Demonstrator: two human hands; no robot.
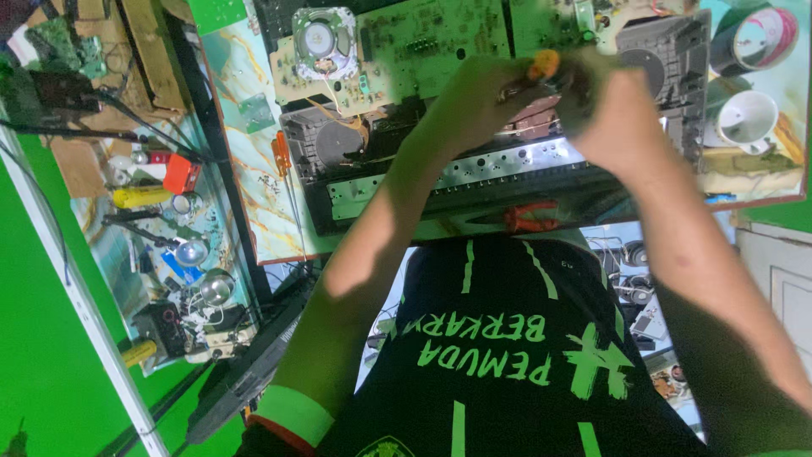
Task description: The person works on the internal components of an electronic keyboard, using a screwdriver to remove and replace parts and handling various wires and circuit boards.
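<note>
The person is leaning over the worktop (254,152), both hands meeting at about one o'clock above an opened electronic device (474,182). The left hand (478,101) is curling its fingers around an orange-handled tool (544,63), gripping it near the handle. The right hand (617,114) is closing in against the left, fingers bent toward the same tool; whether it is pinching anything else, I cannot tell through the blur. Beneath the hands a perforated metal strip (499,169) is running across the device. Red-handled pliers (531,217) are lying at six o'clock from the hands. An orange screwdriver (282,156) is resting at nine o'clock, a speaker (321,42) on a circuit board (423,42) at eleven, tape rolls (757,80) at three.
</note>
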